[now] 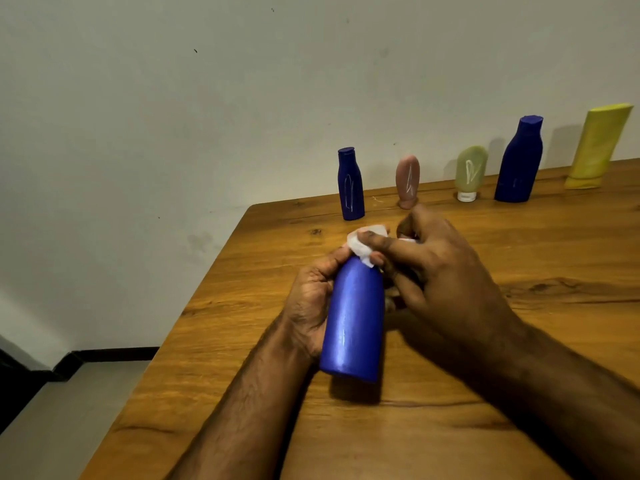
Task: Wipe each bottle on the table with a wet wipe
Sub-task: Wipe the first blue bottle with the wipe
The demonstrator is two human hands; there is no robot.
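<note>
Five bottles (467, 174) were lined up by the wall (207, 116), behind the blue bottle (353, 320). That bottle was gripped by the left hand (311, 296) above the table (519, 265). A wet wipe (363, 245) was pinched at its top by the right hand (440, 268).

Wooden table (519, 258) filled lower right of frame, orange-brown with dark grain and a knot at right; its far edge ran along the wall, left corner at mid frame. Plain off-white wall (173, 98) covered the upper half and left side, with a few small dark specks and a faint smudge at mid left. Pale grey floor (62, 403) showed at lower left. Dark skirting strip (114, 354) ran along the wall base, stepping down toward the far left edge. Shadows fell on the wall at upper right.
</note>
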